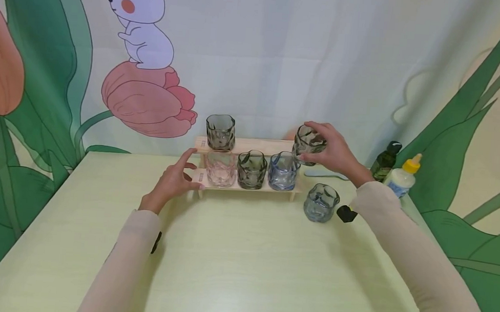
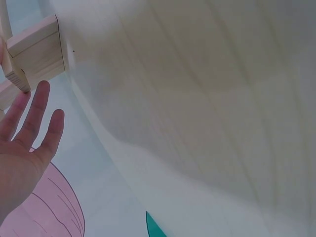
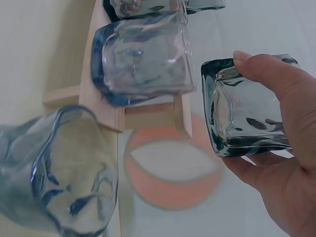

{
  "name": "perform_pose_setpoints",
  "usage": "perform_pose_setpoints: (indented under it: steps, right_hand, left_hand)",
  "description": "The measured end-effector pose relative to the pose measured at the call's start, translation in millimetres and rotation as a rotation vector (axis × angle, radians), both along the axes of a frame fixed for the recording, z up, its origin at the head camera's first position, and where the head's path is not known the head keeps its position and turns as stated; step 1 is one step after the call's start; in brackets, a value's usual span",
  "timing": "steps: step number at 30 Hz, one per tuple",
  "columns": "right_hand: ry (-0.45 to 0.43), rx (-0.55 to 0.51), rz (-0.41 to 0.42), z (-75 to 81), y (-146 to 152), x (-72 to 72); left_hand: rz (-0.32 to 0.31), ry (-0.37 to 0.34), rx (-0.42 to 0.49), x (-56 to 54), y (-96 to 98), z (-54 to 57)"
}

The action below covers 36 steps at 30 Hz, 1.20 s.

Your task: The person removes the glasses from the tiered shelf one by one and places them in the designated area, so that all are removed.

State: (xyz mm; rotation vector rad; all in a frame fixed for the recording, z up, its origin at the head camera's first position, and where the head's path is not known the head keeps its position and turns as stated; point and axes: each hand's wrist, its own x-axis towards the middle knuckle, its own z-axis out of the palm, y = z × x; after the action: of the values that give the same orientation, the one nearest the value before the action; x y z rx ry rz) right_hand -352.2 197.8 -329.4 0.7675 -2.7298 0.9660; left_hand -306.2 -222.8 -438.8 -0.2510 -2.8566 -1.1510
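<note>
My right hand [image 1: 336, 150] grips a grey glass [image 1: 307, 140] by its sides, thumb and fingers on opposite walls. In the right wrist view that glass [image 3: 247, 111] is beside the right end of a small two-tier wooden rack [image 1: 257, 146]; a gap shows between them. My left hand [image 1: 175, 177] touches the rack's left end with fingers spread, some of them straight in the left wrist view. Another grey glass [image 1: 221, 133] stands on the upper tier's left. Along the lower tier are a pink glass [image 1: 221, 169], a dark grey-green glass [image 1: 251, 170] and a blue glass [image 1: 284, 172].
A blue-grey glass [image 1: 321, 203] stands on the table [image 1: 241, 268] at the rack's right front. Behind my right wrist are a dark bottle [image 1: 385, 162], a white bottle with yellow cap [image 1: 401, 177] and a pale flat object [image 1: 324, 173]. A printed curtain [image 1: 257, 58] hangs behind.
</note>
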Motion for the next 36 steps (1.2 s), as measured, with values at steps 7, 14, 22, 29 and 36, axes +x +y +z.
perform_pose_setpoints:
  steps: [7,14,22,29,36]
  right_hand:
    - [0.012,0.004,-0.011,-4.0,18,7.9]
    - [0.014,-0.001,-0.023,-10.4,33,15.4]
    - [0.003,-0.011,-0.036,-19.0,50,25.9]
    - [-0.02,-0.004,-0.075,-27.1,67,31.4]
    - [-0.015,0.022,-0.124,-37.4,87,37.8]
  left_hand:
    - [0.0,-0.012,0.007,1.3,0.1,1.9]
    - [0.006,-0.028,0.012,2.2,0.0,3.9]
    - [0.002,-0.031,-0.001,1.6,2.0,4.2]
    - [0.006,-0.029,0.002,1.4,1.6,3.5]
    - [0.006,-0.03,-0.01,0.9,1.2,3.0]
